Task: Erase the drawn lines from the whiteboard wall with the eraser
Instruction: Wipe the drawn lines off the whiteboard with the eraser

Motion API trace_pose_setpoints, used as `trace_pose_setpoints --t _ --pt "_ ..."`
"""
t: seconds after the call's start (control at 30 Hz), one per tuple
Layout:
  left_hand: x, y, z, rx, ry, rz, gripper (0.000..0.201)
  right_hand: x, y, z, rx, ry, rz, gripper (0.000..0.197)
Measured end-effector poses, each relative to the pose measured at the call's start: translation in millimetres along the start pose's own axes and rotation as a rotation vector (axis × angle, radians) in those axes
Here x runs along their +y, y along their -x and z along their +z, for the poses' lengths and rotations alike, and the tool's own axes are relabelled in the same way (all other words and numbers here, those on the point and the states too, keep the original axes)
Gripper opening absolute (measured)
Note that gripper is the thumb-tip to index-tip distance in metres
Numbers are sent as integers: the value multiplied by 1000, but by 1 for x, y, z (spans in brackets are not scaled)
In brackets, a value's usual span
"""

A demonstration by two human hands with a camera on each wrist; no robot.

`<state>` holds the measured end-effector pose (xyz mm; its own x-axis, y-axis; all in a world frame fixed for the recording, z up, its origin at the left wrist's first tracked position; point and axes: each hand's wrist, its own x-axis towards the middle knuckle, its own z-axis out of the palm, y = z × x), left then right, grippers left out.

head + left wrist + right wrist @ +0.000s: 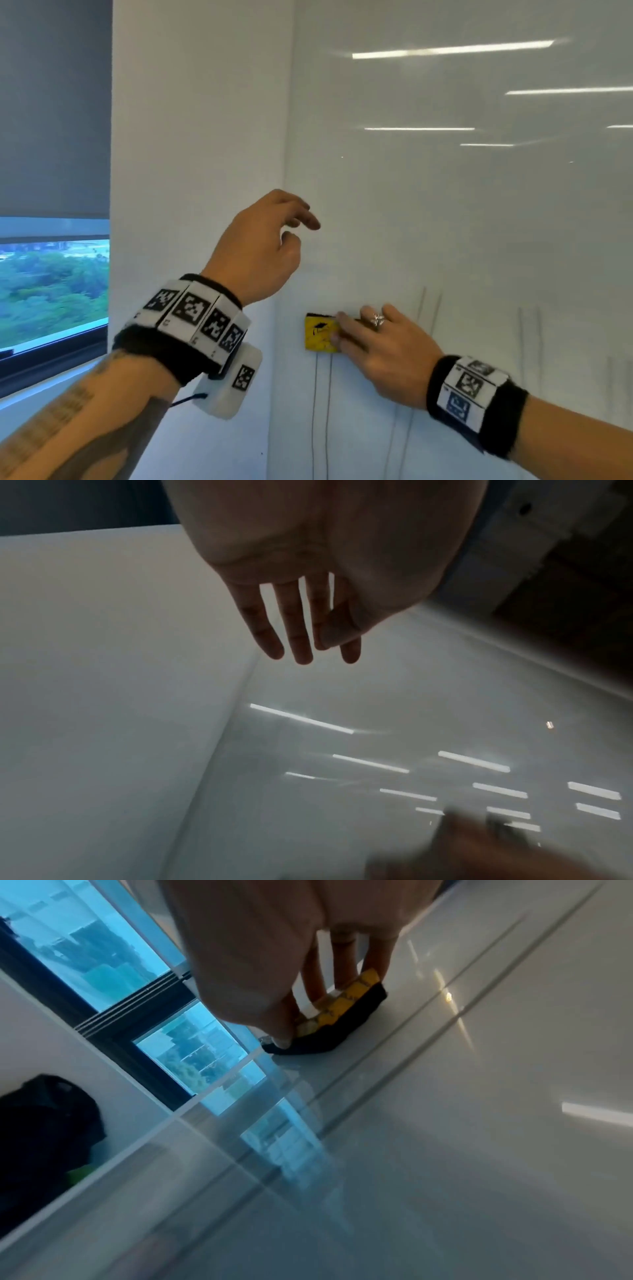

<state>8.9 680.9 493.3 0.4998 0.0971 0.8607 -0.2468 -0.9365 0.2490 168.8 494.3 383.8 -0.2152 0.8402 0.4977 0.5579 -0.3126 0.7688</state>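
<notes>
A yellow eraser (319, 334) with a black felt underside (337, 1020) lies flat against the glossy whiteboard wall (445, 205). My right hand (373, 342) grips it, fingers over the yellow top and thumb at its edge. Two thin dark vertical lines (320, 411) run down from the eraser. More faint line pairs (433, 311) stand to the right. In the right wrist view the lines (428, 1034) run diagonally past the eraser. My left hand (274, 236) hovers up and left, fingers relaxed (301, 631) and holding nothing, near the board's left edge.
A plain white wall (198, 154) meets the whiteboard at a vertical seam. Farther left is a window (51, 291) with a grey blind (54, 102) pulled partway down. A dark bag (44, 1123) lies by the wall below the window.
</notes>
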Motion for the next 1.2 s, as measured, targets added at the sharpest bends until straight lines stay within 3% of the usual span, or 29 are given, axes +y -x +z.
trace_pose_setpoints --t 0.07,0.17,0.23,0.37,0.5,0.63,0.73,0.8,0.87,1.0,1.13,1.2 --pt "5 -15 6 -105 -110 52 46 34 -19 -10 33 38 95 33" --pt "19 -42 19 -85 -132 141 55 65 -39 -18 148 37 340 43" --pt "28 -59 31 -136 -169 190 62 32 -28 -3 169 20 312 42" --pt "25 -73 54 -376 -409 177 80 -71 36 33 73 -88 72 41" --pt "15 -66 59 -388 -502 174 102 -52 39 37 125 -144 114 32" --pt "16 -66 61 -372 -502 178 103 -7 7 27 210 -136 379 42" --pt "18 -68 58 -395 -494 160 99 -58 26 43 190 -143 302 34" --pt "19 -66 56 -398 -492 152 100 -105 51 59 158 -177 176 37" --pt "18 -66 57 -396 -491 150 102 -120 66 67 150 -225 150 40" --pt "16 -65 61 -375 -491 151 105 -56 47 40 217 -180 226 28" --pt "15 -66 61 -368 -493 161 103 52 20 -9 408 -41 519 29" --pt "14 -66 62 -360 -502 168 102 57 21 -13 438 -27 599 27"
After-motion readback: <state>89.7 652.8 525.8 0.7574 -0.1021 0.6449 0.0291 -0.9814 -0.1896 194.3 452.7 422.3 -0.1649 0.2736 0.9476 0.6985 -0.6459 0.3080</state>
